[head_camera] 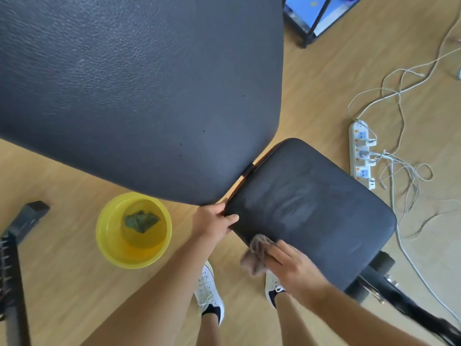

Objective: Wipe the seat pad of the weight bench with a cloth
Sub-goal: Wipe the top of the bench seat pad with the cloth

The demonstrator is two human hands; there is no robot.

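Seat pad [324, 211] sits low-right in view, just below the big tilted back pad [124, 83], w/ a narrow gap btwn the two. Right hand [291, 265] is flat-ish, fingers curled down over a grey cloth [258, 253], pressing it at the near edge of the seat pad, close to the near-left corner; part of the cloth hangs bunched off the edge. Left hand [214, 221] is closed round the left corner of the seat pad, thumb on top and fingers tucked under the rim, prob. steadying it.

Progress, as a judgement: streaky, lighter smears run across the middle of the seat pad, approx. centre toward the left side — looks like damp wipe marks, so the middle has likely had a pass. The far edge and right end look duller and more even, no clear streaks, so those prob. still need doing. Near edge is being worked now. Sides and underside of the rim: can't tell. Call it partway, maybe half.

Other bits: yellow basin [133, 231] on the floor left of the seat pad, holding water and a second, greenish rag [141, 221], handy for a rinse. Power strip [361, 156] w/ tangled white cables [401, 96] lies on the floor just beyond the far-right side of the seat pad — worth keeping drips away from it.
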